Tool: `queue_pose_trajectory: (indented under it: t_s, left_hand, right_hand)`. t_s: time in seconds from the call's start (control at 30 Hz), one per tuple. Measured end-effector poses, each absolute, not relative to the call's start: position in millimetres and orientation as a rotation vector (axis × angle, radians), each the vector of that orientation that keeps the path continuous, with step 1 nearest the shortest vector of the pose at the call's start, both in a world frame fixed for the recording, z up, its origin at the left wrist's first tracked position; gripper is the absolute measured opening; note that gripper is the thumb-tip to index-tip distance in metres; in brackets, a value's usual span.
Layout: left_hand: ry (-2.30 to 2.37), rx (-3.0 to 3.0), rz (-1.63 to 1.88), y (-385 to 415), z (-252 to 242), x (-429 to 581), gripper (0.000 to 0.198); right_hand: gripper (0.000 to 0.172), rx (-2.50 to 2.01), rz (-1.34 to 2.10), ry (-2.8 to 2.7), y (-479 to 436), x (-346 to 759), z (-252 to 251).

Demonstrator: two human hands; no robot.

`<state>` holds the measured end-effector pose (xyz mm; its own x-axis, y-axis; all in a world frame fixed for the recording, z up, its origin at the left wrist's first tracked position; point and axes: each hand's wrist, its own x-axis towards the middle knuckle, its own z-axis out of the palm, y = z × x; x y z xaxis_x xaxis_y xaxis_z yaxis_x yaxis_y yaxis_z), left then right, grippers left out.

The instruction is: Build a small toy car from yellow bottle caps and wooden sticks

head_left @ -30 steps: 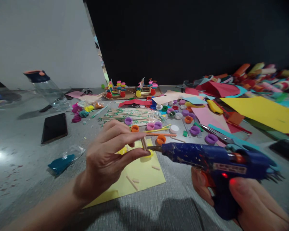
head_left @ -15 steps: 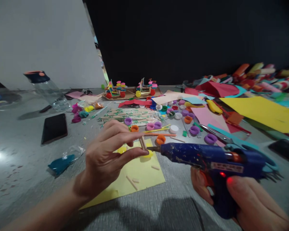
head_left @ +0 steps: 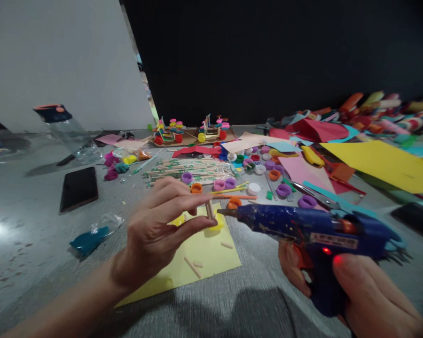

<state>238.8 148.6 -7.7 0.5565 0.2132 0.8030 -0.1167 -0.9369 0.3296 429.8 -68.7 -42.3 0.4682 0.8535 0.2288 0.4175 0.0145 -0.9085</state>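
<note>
My left hand [head_left: 158,230] pinches two short wooden stick pieces [head_left: 209,209] between thumb and forefinger, held upright above a yellow paper sheet [head_left: 200,256]. My right hand [head_left: 359,295] grips a blue hot glue gun [head_left: 313,230], its red light glowing. The gun's nozzle points left and sits right beside the stick pieces, nearly touching them. A few cut stick bits [head_left: 192,266] lie on the yellow sheet, along with a yellow cap [head_left: 216,225].
On the grey table lie a black phone [head_left: 79,188], a teal wrapped item [head_left: 88,237], a bundle of wooden sticks [head_left: 186,169], several coloured bottle caps [head_left: 284,190], scissors [head_left: 313,195], coloured paper sheets [head_left: 384,164], a clear bottle [head_left: 68,131] and two cap-and-stick models [head_left: 190,131].
The glue gun has risen slightly and its nozzle has come closer to the stick pieces. My left hand has barely moved.
</note>
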Motion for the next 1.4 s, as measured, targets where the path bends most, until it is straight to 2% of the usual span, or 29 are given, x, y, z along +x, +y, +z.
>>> queue_pose_trajectory:
  t_s: [0.1,0.27,0.47,0.63,0.9,1.17,1.4]
  left_hand:
    - [0.068,2.456,1.298,147.5,-7.9,239.1,0.033]
    - [0.066,2.496,1.300,147.1,-10.2,240.3,0.027]
    - [0.178,2.755,1.132,146.4,-15.6,243.2,0.017]
    - [0.273,2.821,1.155,162.1,-1.3,232.4,0.013]
    - [0.604,2.440,1.801,193.7,53.3,169.2,0.016]
    - [0.669,2.294,1.931,176.8,58.6,140.8,0.018]
    - [0.737,2.147,1.972,180.8,35.9,134.0,0.018]
  right_hand:
    - [0.053,-1.481,0.661,-1.091,-66.5,430.3,-37.9]
    - [0.055,-1.347,0.735,-0.985,-57.5,424.5,-27.4]
    - [0.052,-1.166,0.774,-1.009,-50.5,416.3,-25.3]
    - [0.040,-1.376,0.536,-1.093,-43.3,406.6,-21.9]
    - [0.012,-1.814,-0.024,-1.844,3.5,356.8,-3.8]
    - [0.023,-1.853,-0.275,-2.181,103.9,253.0,-22.2]
    - [0.023,-1.950,-0.272,-2.172,149.0,230.2,-30.2]
